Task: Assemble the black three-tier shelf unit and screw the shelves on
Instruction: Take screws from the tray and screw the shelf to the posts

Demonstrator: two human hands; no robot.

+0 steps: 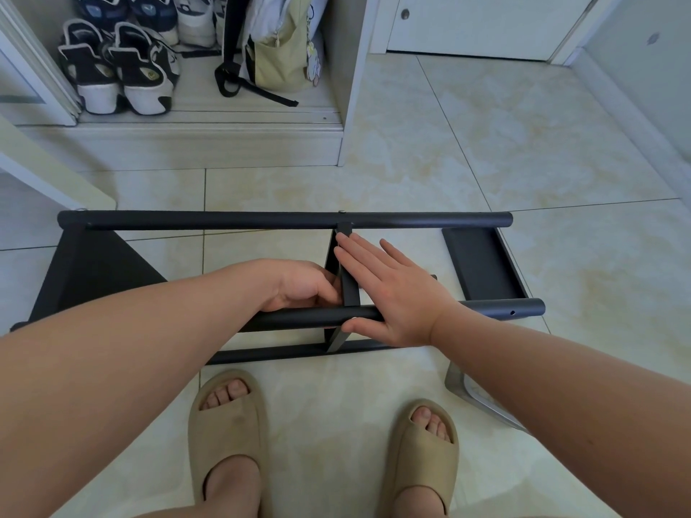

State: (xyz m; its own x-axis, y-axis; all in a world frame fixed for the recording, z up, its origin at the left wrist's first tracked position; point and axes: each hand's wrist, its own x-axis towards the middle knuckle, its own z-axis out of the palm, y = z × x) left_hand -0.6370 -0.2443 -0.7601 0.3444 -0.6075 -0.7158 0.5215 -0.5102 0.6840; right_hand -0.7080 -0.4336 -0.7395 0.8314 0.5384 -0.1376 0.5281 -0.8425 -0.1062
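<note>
The shelf unit (261, 356) lay on its side on the tiled floor (411, 162), just in front of my feet, with its tubes running left to right. My right hand (389, 289) lay flat against the right face of the middle shelf (349, 286), fingers straight and close together, thumb resting on the near tube (299, 317). My left hand (303, 287) was on the other face, fingers curled in and gripping the shelf. Whether it also held a screw, I could not tell. I judged the job here was to square that shelf between the tubes. The far tube (224, 220) showed a small screw head (341, 212) right above the shelf, so that end looked fixed and the near end was the one to line up. The sensible way was to squeeze evenly from both sides, nudge the shelf until it stood at a right angle to the tubes, and only then drive a screw, so it would not go in crooked. The end shelf (89, 271) sat in place at the left. The loose shelf (482, 263) lay on the floor at the right end, and an empty hole (512, 312) nearby looked meant for it.
</note>
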